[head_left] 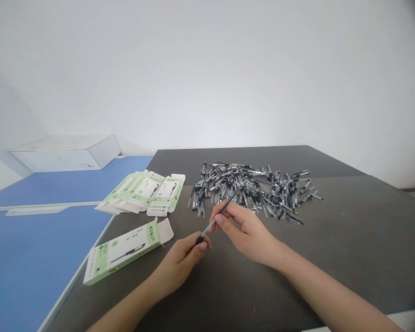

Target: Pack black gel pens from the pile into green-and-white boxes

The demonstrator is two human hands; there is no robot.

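We find the left hand (178,267) and right hand (245,233) together, both pinching a slim black-and-silver pen (228,205) above the dark grey tabletop (332,258); a slack grip risks dropping it onto the loose heap of black pens (252,191).

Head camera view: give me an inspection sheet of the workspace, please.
Surface: dark grey tabletop, beside a blue desk.
Job's things: loose pile of black pens; a flat green-and-white pen carton near the left hand; more such cartons farther back.
Clutter: nothing seen.
Hands: left hand pinches the dark end of a single pen; right hand holds the same pen with its fingers.
Cables: nothing seen.
Surroundings: white wall; a white box beyond the blue desk.
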